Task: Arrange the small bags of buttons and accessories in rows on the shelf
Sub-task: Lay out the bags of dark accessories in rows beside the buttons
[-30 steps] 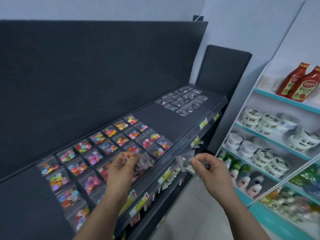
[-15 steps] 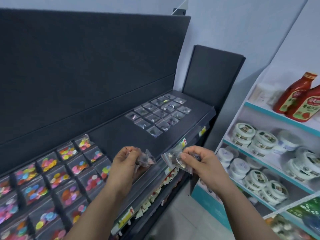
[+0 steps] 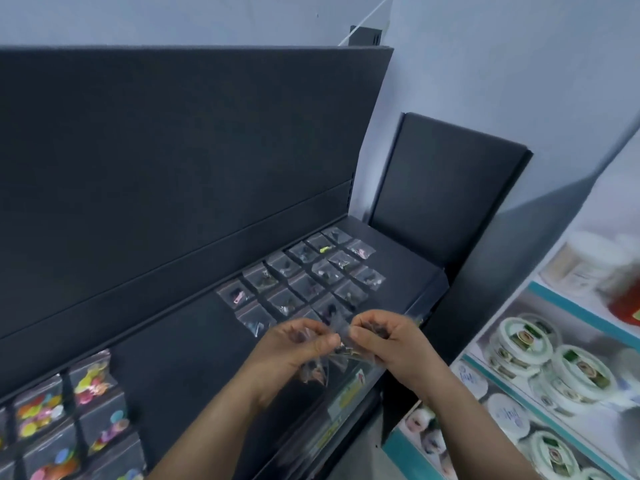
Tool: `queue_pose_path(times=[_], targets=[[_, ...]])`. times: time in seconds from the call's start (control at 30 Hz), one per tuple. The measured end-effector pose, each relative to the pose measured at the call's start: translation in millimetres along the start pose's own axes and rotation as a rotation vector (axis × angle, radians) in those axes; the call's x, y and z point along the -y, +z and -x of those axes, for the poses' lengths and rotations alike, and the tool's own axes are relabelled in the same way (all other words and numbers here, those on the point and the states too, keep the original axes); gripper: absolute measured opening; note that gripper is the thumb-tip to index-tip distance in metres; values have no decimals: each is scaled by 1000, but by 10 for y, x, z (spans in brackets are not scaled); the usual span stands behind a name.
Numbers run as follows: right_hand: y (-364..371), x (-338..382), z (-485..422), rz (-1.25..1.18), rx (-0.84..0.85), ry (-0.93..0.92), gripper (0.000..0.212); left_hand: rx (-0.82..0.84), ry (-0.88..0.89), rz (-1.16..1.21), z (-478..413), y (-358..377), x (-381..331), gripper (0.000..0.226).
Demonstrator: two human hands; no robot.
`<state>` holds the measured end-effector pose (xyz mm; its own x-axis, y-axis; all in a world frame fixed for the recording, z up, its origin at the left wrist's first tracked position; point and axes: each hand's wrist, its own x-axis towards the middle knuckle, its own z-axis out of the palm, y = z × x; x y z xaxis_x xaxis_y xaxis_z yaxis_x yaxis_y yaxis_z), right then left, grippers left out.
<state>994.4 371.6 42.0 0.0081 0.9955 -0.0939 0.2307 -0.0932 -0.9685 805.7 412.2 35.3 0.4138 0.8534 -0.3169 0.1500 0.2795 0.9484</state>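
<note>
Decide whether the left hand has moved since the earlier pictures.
Yes. The left hand has moved right along the shelf, from over the colourful button bags to the clear bags.

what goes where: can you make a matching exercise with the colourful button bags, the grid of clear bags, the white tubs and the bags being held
Things: 1 colourful button bags; 2 grid of clear bags; 3 white tubs; 4 loose clear bags
Places: a teal-edged rack, right; b between left hand and right hand; c dark shelf, near left end; d dark shelf, far right end
Pairs: 1-c; 2-d; 3-a; 4-b
</note>
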Motion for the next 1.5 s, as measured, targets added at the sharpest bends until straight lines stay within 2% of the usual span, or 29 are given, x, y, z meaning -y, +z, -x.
queue_pose_path(times=[0.1,0.43,0.6,0.7,0.8,0.9,0.97,1.07,1.23,1.3,1.5], targets=[[-108,-45,-291,6,59,-18,10,-45,12,13,-227,85,-37,43],[-800,-175,-1061,7,343,58,9,-296,21,172,-850,549,-69,17],[-1144,-309,-1370,-183,368,181,32,-464,27,275,-982,750,-21,13],[-1251,-412,-1490,-347,394,216,30,-517,29,379,-981,837,28,13],[-1260,-492,-1548,-419,416,229,24,-507,41,590,-991,922,54,21],[-1254,-510,-1582,-477,446,222,10,-476,68,709,-987,1016,30,15],[-1254,-528,-1610,-490,432,206,13,-423,99,698,-983,1084,22,5],[-1241,-533,-1638,-481,411,229,26,-374,112,648,-1011,1158,40,11],[-1192,-531,-1645,-432,387,237,13,-387,89,572,-1135,1214,13,36],[-1217,-538,-1649,-437,410,236,12,-409,86,556,-1167,1219,8,38],[-1361,-585,-1684,-472,487,288,18,-430,80,524,-1189,1193,-8,16]])
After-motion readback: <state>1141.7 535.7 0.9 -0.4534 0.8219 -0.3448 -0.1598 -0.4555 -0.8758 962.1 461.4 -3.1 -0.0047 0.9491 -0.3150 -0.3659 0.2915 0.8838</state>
